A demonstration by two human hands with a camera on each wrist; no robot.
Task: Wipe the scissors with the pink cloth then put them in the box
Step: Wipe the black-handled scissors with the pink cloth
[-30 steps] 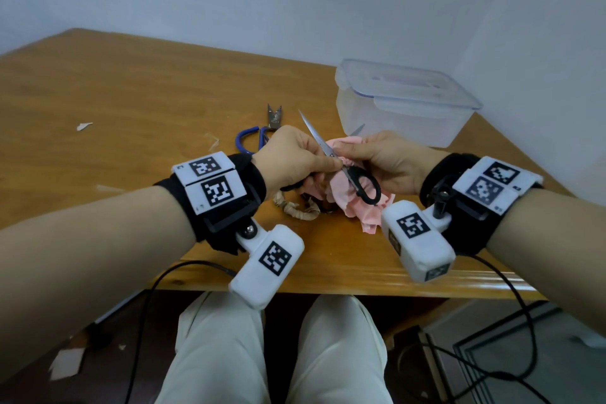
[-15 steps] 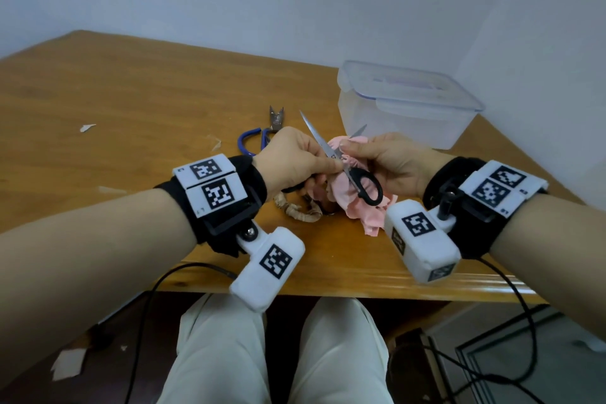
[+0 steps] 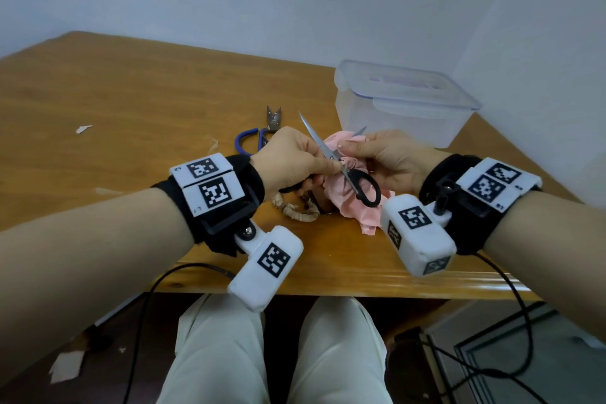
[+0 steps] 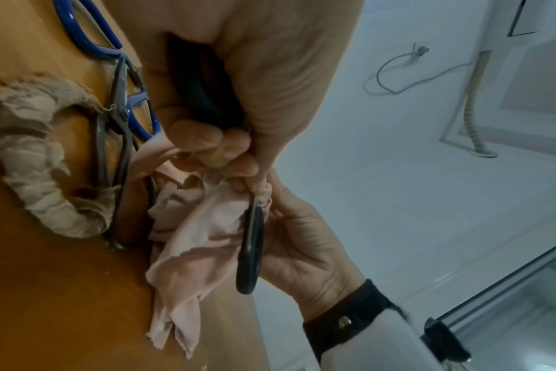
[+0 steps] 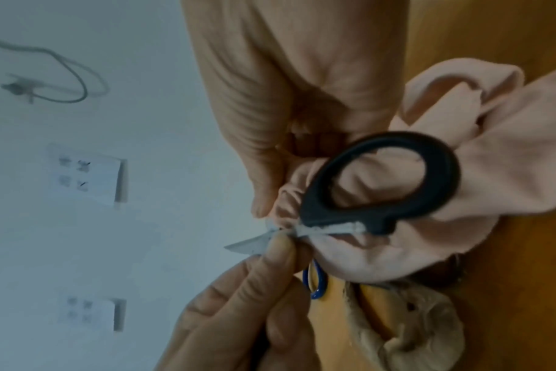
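Stage: wiping | my left hand [image 3: 292, 159] pinches black-handled scissors [image 3: 341, 162], blades open | my right hand [image 3: 390, 159] grips pink cloth [image 3: 352, 203] round 1 blade | lidded plastic box [image 3: 400, 105] unopened.

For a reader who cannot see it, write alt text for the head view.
Over a wooden table, a left hand holds open black-handled scissors while the right hand wipes them with a pink cloth. A lidded clear box stands behind.
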